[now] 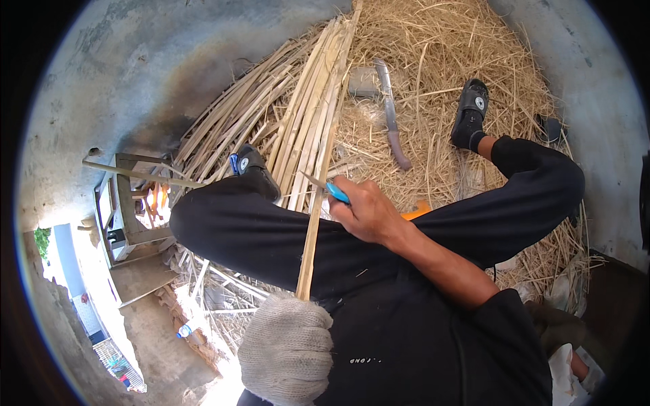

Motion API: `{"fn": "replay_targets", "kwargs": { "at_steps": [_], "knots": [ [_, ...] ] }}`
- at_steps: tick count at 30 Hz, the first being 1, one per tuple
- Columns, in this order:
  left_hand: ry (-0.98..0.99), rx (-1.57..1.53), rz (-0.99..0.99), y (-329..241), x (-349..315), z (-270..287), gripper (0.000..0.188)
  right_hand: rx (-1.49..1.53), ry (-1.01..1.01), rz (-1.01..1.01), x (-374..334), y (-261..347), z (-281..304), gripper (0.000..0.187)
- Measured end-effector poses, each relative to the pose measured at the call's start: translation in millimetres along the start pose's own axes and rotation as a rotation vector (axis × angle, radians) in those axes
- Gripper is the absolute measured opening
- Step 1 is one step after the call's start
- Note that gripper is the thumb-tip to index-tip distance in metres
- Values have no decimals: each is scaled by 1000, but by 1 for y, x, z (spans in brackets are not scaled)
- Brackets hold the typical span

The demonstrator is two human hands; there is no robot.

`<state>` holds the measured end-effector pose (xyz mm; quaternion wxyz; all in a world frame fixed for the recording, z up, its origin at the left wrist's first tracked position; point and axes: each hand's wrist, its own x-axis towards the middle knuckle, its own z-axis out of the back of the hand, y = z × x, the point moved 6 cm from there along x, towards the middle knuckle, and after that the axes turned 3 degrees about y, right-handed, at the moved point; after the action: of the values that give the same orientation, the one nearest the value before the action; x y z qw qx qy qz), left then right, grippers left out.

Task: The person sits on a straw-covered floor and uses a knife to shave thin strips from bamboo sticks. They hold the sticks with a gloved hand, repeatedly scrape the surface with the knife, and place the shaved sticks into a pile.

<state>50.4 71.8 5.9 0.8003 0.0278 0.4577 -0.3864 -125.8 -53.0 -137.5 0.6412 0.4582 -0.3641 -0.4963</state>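
Note:
My left hand, in a grey knitted work glove, is closed round the near end of a long bamboo strip. From there the strip runs away from me over my leg, toward the pile. My bare right hand grips a small knife by its blue handle. The knife's short blade points left and lies across the strip or just over it; whether it touches, I cannot tell. Beyond my legs lie several split bamboo strips, side by side and pointing away.
A large knife with a brown handle lies on the shavings, beside a grey block. My sandalled feet flank it. A wooden frame stands at the left, near a bright doorway. Bare walls curve round both sides. Part of another person shows at lower right.

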Motion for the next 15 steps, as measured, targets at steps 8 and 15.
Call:
{"fn": "replay_targets", "kwargs": {
  "at_steps": [8, 15],
  "knots": [
    [-30, 30, 20, 0, -2, -1, 14, -122, -68, 108, 11, -22, 1, 24],
    [-34, 21, -24, -9, 3, -6, 15, -344, -350, -528, 38, -179, 43, 32]
  ]
}}
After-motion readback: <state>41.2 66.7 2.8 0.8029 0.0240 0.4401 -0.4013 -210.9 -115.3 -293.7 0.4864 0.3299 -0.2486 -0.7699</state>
